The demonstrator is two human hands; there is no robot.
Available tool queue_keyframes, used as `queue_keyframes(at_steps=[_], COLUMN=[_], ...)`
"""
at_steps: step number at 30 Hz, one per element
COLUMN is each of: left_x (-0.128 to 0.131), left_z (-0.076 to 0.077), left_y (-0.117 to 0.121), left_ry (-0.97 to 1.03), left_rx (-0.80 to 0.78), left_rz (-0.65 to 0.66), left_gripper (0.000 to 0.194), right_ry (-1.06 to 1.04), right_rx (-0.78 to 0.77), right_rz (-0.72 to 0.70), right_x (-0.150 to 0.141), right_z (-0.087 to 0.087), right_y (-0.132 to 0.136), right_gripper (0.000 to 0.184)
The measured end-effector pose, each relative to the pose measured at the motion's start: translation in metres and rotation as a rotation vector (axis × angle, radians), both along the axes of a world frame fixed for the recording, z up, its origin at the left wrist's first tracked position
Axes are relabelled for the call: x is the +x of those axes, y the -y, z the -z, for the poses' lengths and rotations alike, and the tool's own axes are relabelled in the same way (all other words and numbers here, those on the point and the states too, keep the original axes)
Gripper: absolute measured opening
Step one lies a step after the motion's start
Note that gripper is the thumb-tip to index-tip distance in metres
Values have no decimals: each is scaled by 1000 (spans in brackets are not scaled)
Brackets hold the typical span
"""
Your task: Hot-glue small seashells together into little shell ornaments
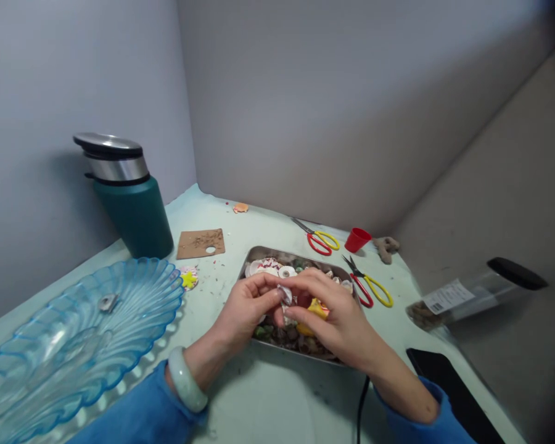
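Both hands meet over a metal tray (300, 354) filled with pebbles and small colourful pieces. Between the fingertips is a small whitish piece (285, 295), its kind too small to make out. My left hand (250, 306) pinches it from the left, thumb on top. From the other side, my right hand (328, 311) has its thumb and fingers curled around the same piece. Beneath the right hand, a yellow piece (318, 308) shows among the pebbles. A white round piece (287, 272) lies in the tray just beyond the fingers.
Left stand a blue scalloped plate (134, 314) and a green bottle (136, 213), with a brown card (194, 245) nearby. Two pairs of scissors (321, 240), a red cup (357, 239) and a ginger-like lump (386, 248) lie behind the tray. At right are a clear container (467, 299) and black phone-like slab (448, 388).
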State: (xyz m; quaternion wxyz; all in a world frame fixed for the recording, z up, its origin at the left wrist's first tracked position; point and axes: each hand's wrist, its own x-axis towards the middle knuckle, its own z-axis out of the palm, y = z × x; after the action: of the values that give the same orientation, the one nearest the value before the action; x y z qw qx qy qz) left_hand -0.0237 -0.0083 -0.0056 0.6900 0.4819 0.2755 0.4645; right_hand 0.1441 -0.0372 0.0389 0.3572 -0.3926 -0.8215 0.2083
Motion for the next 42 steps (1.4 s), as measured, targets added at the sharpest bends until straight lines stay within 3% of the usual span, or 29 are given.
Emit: queue_keyframes(at_steps=[4, 9, 22, 31, 42], left_x=[-1, -1, 2, 2, 0], left_z=[2, 3, -2, -4, -3], left_y=[0, 0, 0, 1, 1], left_ry=[-29, -13, -73, -70, -133], left_rx=[5, 6, 7, -47, -17], left_rz=[31, 69, 84, 96, 82], left_gripper=[20, 21, 23, 28, 21], right_ry=[9, 5, 139, 178, 143], right_rx=[-101, -105, 90, 70, 40], right_rz=[-10, -21, 137, 180, 147], right_x=[4, 6, 4, 3, 3], right_z=[2, 5, 11, 11, 10], right_y=[-3, -4, -4, -4, -4], right_gripper=[41, 34, 25, 19, 23])
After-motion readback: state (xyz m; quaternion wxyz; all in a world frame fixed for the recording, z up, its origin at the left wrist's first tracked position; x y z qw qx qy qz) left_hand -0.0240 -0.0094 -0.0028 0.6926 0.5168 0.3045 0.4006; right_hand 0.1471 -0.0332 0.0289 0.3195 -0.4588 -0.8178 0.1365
